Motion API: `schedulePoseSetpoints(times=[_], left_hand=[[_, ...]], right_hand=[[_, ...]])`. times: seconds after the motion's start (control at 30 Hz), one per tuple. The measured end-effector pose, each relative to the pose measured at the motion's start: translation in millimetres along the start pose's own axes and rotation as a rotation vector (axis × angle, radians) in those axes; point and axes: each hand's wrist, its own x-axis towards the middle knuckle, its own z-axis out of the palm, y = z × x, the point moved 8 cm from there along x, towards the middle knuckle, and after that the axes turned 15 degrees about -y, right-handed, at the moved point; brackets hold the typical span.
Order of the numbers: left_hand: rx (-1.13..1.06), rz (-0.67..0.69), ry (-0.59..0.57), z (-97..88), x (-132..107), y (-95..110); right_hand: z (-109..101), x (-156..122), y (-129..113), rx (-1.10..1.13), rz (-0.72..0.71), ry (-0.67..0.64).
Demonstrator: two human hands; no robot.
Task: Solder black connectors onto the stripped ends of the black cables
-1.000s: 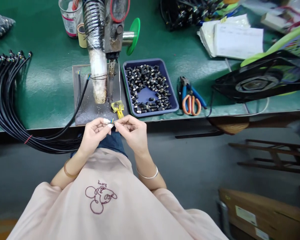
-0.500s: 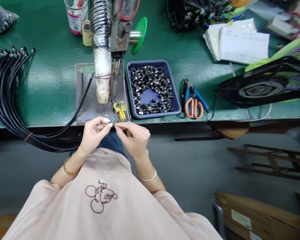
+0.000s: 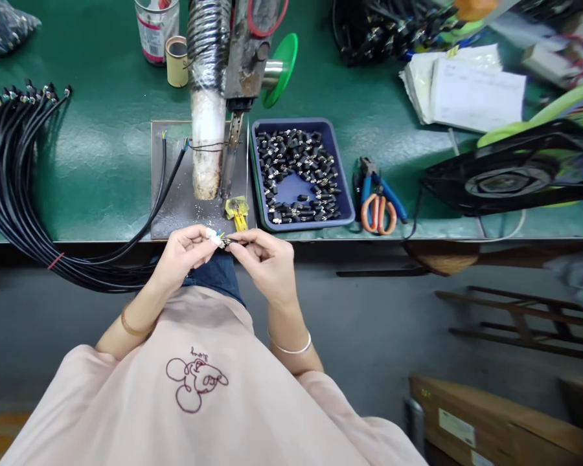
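At the table's front edge, my left hand (image 3: 187,252) is closed in a pinch, with white coverings on its fingertips. Thin coloured wires (image 3: 219,234) of a cable end stick out between those fingers. Close against them, my right hand (image 3: 269,259) pinches a small black connector (image 3: 229,242) with metal pins. Whether wires and connector touch is too small to tell. Just beyond the fingers lies a yellow clip-like piece (image 3: 238,210). A soldering iron (image 3: 232,155) points down above it, beside a foil-wrapped hose (image 3: 208,129).
A blue tray (image 3: 344,213) of black connectors stands right of the dark work mat (image 3: 175,213). Further right are orange-handled pliers (image 3: 379,207) and a black fan (image 3: 500,175). A bundle of black cables (image 3: 14,175) lies left. A cup (image 3: 158,32) stands behind.
The view has shifted slightly. My right fingers have turned a little, and more of the connector shows between them. My left hand keeps its pinch on the wires.
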Motion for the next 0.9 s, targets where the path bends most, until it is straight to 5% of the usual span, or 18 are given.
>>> schedulePoseSetpoints(times=[0.2, 0.9], left_hand=[[0.049, 0.005, -0.121, 10.6, 0, 2], [0.129, 0.154, 0.045, 0.2, -3, 16]], right_hand=[[5, 7, 0, 0.133, -0.005, -0.068], [4, -1, -5, 0.015, -0.080, 0.026]])
